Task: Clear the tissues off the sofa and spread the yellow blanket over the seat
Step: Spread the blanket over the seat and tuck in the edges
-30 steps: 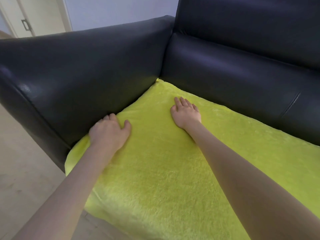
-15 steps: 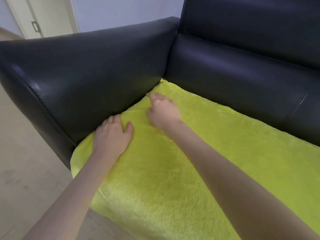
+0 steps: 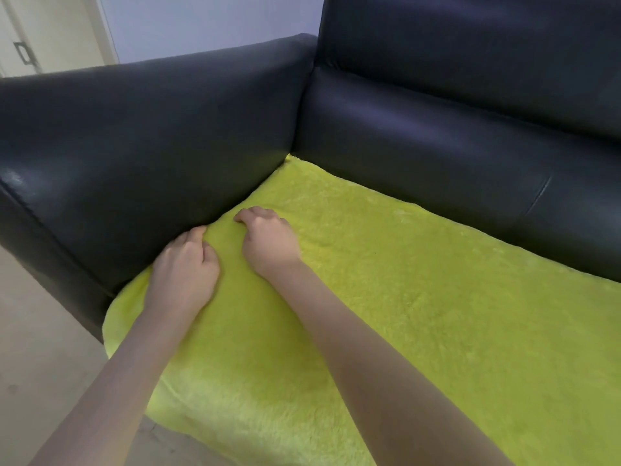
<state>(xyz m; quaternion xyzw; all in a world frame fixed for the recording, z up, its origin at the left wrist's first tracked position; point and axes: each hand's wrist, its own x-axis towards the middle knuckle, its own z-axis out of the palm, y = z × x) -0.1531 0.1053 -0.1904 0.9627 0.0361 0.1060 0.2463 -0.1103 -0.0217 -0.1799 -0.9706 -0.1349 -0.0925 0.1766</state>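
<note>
The yellow blanket (image 3: pixel 420 297) lies spread over the seat of the black sofa (image 3: pixel 453 136), reaching the back cushion and hanging over the front edge. My left hand (image 3: pixel 184 267) sits at the blanket's left edge against the armrest (image 3: pixel 144 146), its fingers curled into the fabric. A hand's width to its right, my right hand (image 3: pixel 268 240) has bent fingers dug into the blanket near the same crease. A small ridge of blanket stands between the two hands. No tissues are in view.
Beige floor (image 3: pixel 37 348) lies left of and in front of the sofa. A pale door with a handle (image 3: pixel 23 52) stands at the far left behind the armrest, beside a light wall.
My right hand has slid left from the middle of the seat to the armrest crease and curled its fingers. My left hand stayed at the edge and bent its fingers.
</note>
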